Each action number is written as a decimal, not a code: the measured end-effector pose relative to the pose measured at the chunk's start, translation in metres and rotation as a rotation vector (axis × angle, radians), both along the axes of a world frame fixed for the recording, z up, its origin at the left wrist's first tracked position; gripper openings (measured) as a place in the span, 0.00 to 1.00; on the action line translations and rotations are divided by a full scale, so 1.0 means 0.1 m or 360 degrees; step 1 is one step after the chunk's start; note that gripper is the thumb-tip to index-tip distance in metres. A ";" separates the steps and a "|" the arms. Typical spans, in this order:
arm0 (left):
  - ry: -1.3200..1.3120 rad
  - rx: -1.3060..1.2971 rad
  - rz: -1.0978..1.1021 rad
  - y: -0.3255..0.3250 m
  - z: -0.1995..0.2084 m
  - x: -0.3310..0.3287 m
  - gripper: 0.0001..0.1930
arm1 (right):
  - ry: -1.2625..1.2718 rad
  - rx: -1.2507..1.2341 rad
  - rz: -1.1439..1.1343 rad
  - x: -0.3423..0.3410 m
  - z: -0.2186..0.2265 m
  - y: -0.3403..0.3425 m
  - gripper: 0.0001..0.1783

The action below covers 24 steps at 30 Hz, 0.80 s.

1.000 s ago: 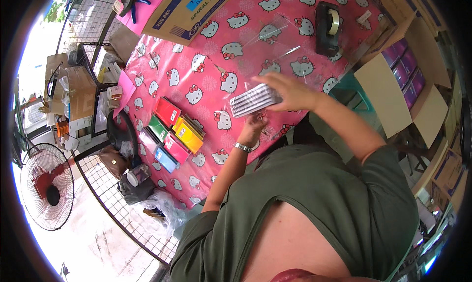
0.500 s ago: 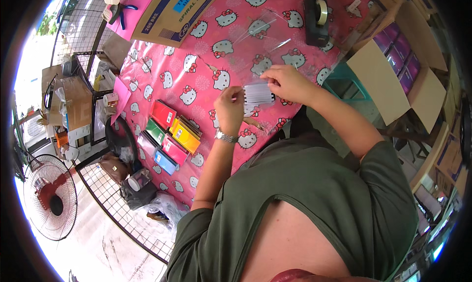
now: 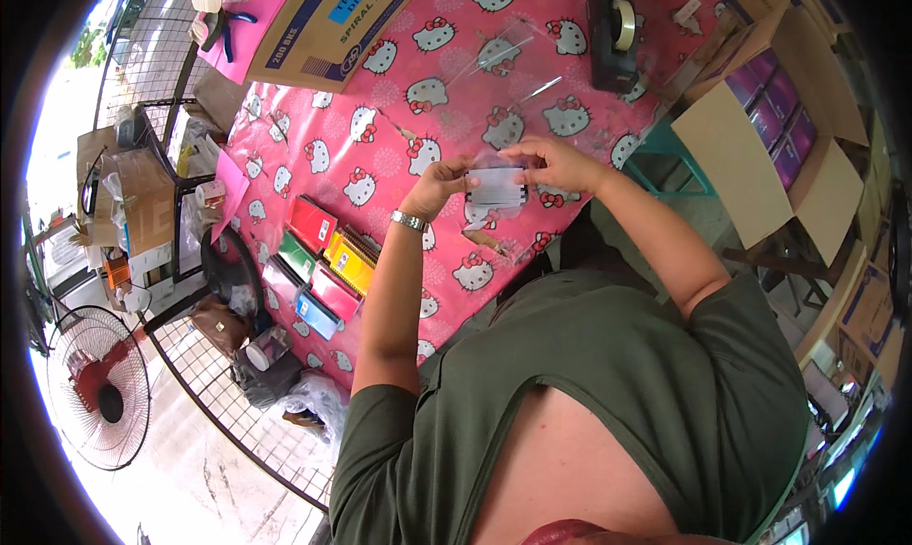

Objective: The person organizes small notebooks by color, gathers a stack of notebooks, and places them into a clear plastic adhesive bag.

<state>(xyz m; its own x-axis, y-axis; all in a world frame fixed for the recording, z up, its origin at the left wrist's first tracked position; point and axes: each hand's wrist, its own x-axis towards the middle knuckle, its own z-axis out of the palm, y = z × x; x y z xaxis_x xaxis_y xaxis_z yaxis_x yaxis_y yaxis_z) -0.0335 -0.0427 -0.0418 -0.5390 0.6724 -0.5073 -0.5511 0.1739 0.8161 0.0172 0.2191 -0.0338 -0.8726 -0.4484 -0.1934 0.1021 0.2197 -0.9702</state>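
Note:
Between my hands is a small block of white-paged spiral notebooks [image 3: 497, 188], with dark binding showing at both ends. Clear plastic film lies around it and sticks up along its far edge. My left hand [image 3: 441, 186], with a metal watch on the wrist, pinches the block's left end, thumb on top. At the opposite end my right hand [image 3: 559, 167] grips it the same way, thumb pressed on the upper corner. Left of my left forearm, small notebooks with red [image 3: 312, 224], yellow [image 3: 351, 261], green [image 3: 297, 255] and blue [image 3: 318, 314] covers lie in two rows.
The table has a pink patterned cover [image 3: 323, 179]. Beyond the hands lies a clear plastic sheet [image 3: 532, 89], with a black tape dispenser [image 3: 613, 65] near it. A large carton [image 3: 332, 32] stands far left. An open carton of purple packs [image 3: 731, 155] is at right.
My left hand has turned and now has its thumb on top of the block. My right hand has shifted its grip, and the plastic film shows more around the block.

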 end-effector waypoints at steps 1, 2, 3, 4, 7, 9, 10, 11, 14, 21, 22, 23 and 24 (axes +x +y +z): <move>0.0051 -0.0083 -0.0042 0.02 0.00 -0.01 0.17 | 0.0038 0.0056 -0.0036 0.01 0.02 -0.04 0.20; 0.0327 -0.0107 -0.0018 0.05 -0.01 0.00 0.16 | 0.0077 0.0112 -0.0073 0.01 0.03 -0.09 0.17; 0.0603 -0.0130 0.0006 0.08 -0.03 0.02 0.14 | 0.0162 0.0097 -0.0127 0.01 0.04 -0.15 0.15; 0.0881 -0.0156 0.0023 0.12 -0.03 0.03 0.13 | 0.0249 0.0077 -0.0189 0.00 0.04 -0.23 0.12; 0.1539 -0.0742 -0.0079 0.32 0.35 0.13 0.13 | 0.0480 0.0278 -0.0341 0.06 0.07 -0.33 0.07; 0.1535 -0.0763 -0.0186 0.30 0.43 0.21 0.16 | 0.0611 0.0380 -0.0358 0.17 0.09 -0.36 0.07; 0.1618 -0.0651 -0.0239 0.24 0.44 0.20 0.16 | 0.0674 0.0381 -0.0351 0.23 0.10 -0.35 0.08; 0.1697 -0.0537 -0.0293 0.18 0.47 0.19 0.16 | 0.0737 0.0383 -0.0343 0.28 0.11 -0.32 0.09; 0.1893 -0.0397 -0.0480 0.04 0.65 0.27 0.17 | 0.1093 0.0311 -0.0155 0.41 0.26 -0.18 0.09; 0.1780 -0.0589 -0.0102 0.06 0.25 0.39 0.11 | 0.1068 0.0714 -0.0572 0.51 0.12 -0.51 0.09; 0.1798 -0.0664 0.0001 0.10 0.27 0.41 0.10 | 0.1049 0.0772 -0.0695 0.51 0.12 -0.59 0.09; 0.1818 -0.0727 0.0108 0.15 0.28 0.42 0.09 | 0.1035 0.0841 -0.0819 0.50 0.15 -0.63 0.09; 0.1772 -0.0820 0.0186 0.14 0.22 0.42 0.08 | 0.1028 0.0871 -0.0802 0.48 0.17 -0.65 0.08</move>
